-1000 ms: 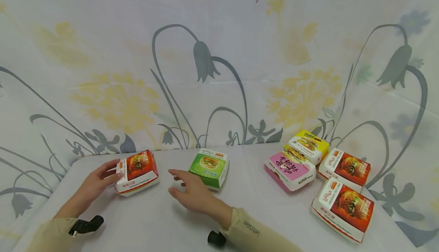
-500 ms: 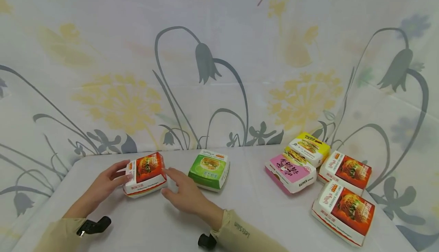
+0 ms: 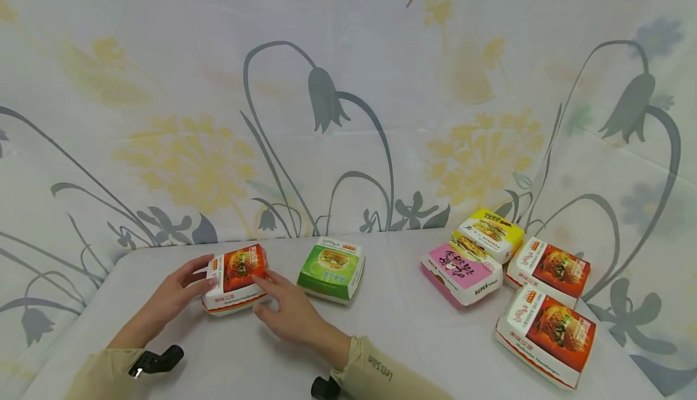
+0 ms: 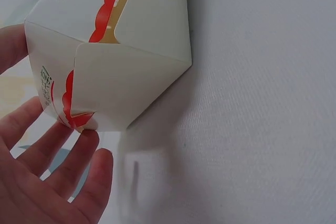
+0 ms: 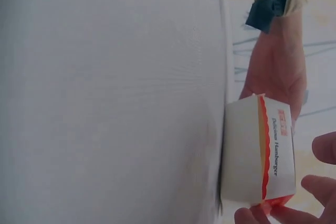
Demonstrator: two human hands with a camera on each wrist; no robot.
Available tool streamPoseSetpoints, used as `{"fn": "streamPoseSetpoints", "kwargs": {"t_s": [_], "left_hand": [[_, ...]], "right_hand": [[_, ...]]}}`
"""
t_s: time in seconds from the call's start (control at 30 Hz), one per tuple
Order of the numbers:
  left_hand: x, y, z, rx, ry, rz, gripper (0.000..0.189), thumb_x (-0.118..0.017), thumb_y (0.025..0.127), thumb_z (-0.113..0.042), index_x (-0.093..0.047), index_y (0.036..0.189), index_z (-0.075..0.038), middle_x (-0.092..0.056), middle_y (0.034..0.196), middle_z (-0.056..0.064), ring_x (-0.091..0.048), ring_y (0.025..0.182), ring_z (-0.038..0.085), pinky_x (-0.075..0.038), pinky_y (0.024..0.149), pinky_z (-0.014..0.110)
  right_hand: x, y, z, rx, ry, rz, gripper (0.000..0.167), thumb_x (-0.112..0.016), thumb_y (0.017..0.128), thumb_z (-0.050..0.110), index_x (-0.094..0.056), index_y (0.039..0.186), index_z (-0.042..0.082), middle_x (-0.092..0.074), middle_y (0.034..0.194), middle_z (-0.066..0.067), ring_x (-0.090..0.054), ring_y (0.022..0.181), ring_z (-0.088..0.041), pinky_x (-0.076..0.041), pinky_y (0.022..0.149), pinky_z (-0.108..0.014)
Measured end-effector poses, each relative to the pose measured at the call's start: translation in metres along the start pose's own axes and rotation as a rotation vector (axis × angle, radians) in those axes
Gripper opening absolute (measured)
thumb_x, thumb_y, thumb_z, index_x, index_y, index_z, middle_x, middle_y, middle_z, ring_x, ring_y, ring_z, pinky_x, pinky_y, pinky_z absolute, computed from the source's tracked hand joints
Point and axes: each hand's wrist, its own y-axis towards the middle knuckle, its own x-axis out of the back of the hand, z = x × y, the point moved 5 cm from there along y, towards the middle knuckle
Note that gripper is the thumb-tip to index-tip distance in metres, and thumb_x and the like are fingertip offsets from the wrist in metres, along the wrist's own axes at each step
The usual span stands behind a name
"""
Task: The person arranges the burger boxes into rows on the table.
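Note:
A red and white hamburger box [image 3: 236, 279] lies left of the middle in the head view. My left hand [image 3: 173, 297] touches its left end with the fingers fairly straight; in the left wrist view its fingertips [image 4: 60, 135] meet the white side flap and the little finger stands off it. From the other side my right hand [image 3: 296, 315] reaches the box's right edge, its fingertips right at the corner. In the right wrist view the printed side of the hamburger box [image 5: 275, 150] sits between both hands.
Close to my right hand is a green burger box [image 3: 331, 270]. Further right stand a pink box [image 3: 461, 273], a yellow box [image 3: 490, 233] and two more red and white boxes [image 3: 547, 333], grouped together on the white cloth [image 3: 229, 363]. A flower-printed curtain [image 3: 348, 97] hangs behind.
The red and white box has shifted to the right with my left hand against it. My right hand has moved left, from beside the green box to the red box's right edge.

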Motion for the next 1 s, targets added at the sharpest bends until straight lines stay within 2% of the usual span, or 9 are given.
{"fn": "streamPoseSetpoints", "kwargs": {"t_s": [0.23, 0.4, 0.63, 0.77, 1.0], "left_hand": [[-0.005, 0.002, -0.003, -0.016, 0.021, -0.002, 0.079, -0.061, 0.098, -0.042, -0.023, 0.156, -0.004, -0.028, 0.155, 0.029, -0.029, 0.139, 0.05, -0.032, 0.104, 0.068], [-0.007, 0.002, -0.007, -0.013, 0.029, -0.001, 0.078, -0.059, 0.099, -0.041, -0.022, 0.156, -0.004, -0.027, 0.155, 0.029, -0.028, 0.139, 0.05, -0.033, 0.104, 0.069], [-0.009, 0.001, -0.007, -0.005, 0.04, -0.005, 0.079, -0.06, 0.098, -0.044, -0.023, 0.156, -0.006, -0.028, 0.155, 0.028, -0.03, 0.139, 0.049, -0.033, 0.104, 0.069], [-0.009, -0.002, -0.01, -0.02, 0.034, -0.018, 0.079, -0.062, 0.097, -0.045, -0.027, 0.155, -0.006, -0.031, 0.154, 0.027, -0.033, 0.138, 0.048, -0.035, 0.103, 0.067], [-0.007, -0.004, -0.01, -0.082, 0.061, -0.056, 0.069, -0.064, 0.097, -0.04, -0.037, 0.15, -0.004, -0.04, 0.149, 0.025, -0.041, 0.132, 0.046, -0.044, 0.098, 0.061]], "right_hand": [[0.006, -0.001, -0.002, -0.025, 0.009, -0.016, 0.053, -0.06, 0.099, 0.025, -0.047, 0.15, 0.018, -0.034, 0.159, -0.001, -0.032, 0.144, -0.021, -0.032, 0.114, -0.038], [0.009, 0.001, -0.002, -0.008, 0.028, -0.044, 0.052, -0.06, 0.098, 0.021, -0.048, 0.149, 0.013, -0.036, 0.157, -0.008, -0.034, 0.143, -0.023, -0.032, 0.114, -0.038], [0.01, 0.003, -0.005, -0.037, 0.048, -0.085, 0.053, -0.061, 0.096, 0.018, -0.05, 0.147, 0.009, -0.041, 0.153, -0.014, -0.038, 0.141, -0.027, -0.035, 0.112, -0.04], [0.011, 0.005, -0.007, -0.053, 0.041, -0.103, 0.055, -0.061, 0.095, 0.017, -0.048, 0.147, 0.007, -0.042, 0.152, -0.017, -0.039, 0.14, -0.028, -0.035, 0.112, -0.04], [0.013, 0.008, -0.011, -0.089, 0.047, -0.131, 0.061, -0.061, 0.093, 0.016, -0.043, 0.15, 0.006, -0.04, 0.153, -0.02, -0.038, 0.141, -0.031, -0.034, 0.113, -0.042]]}}
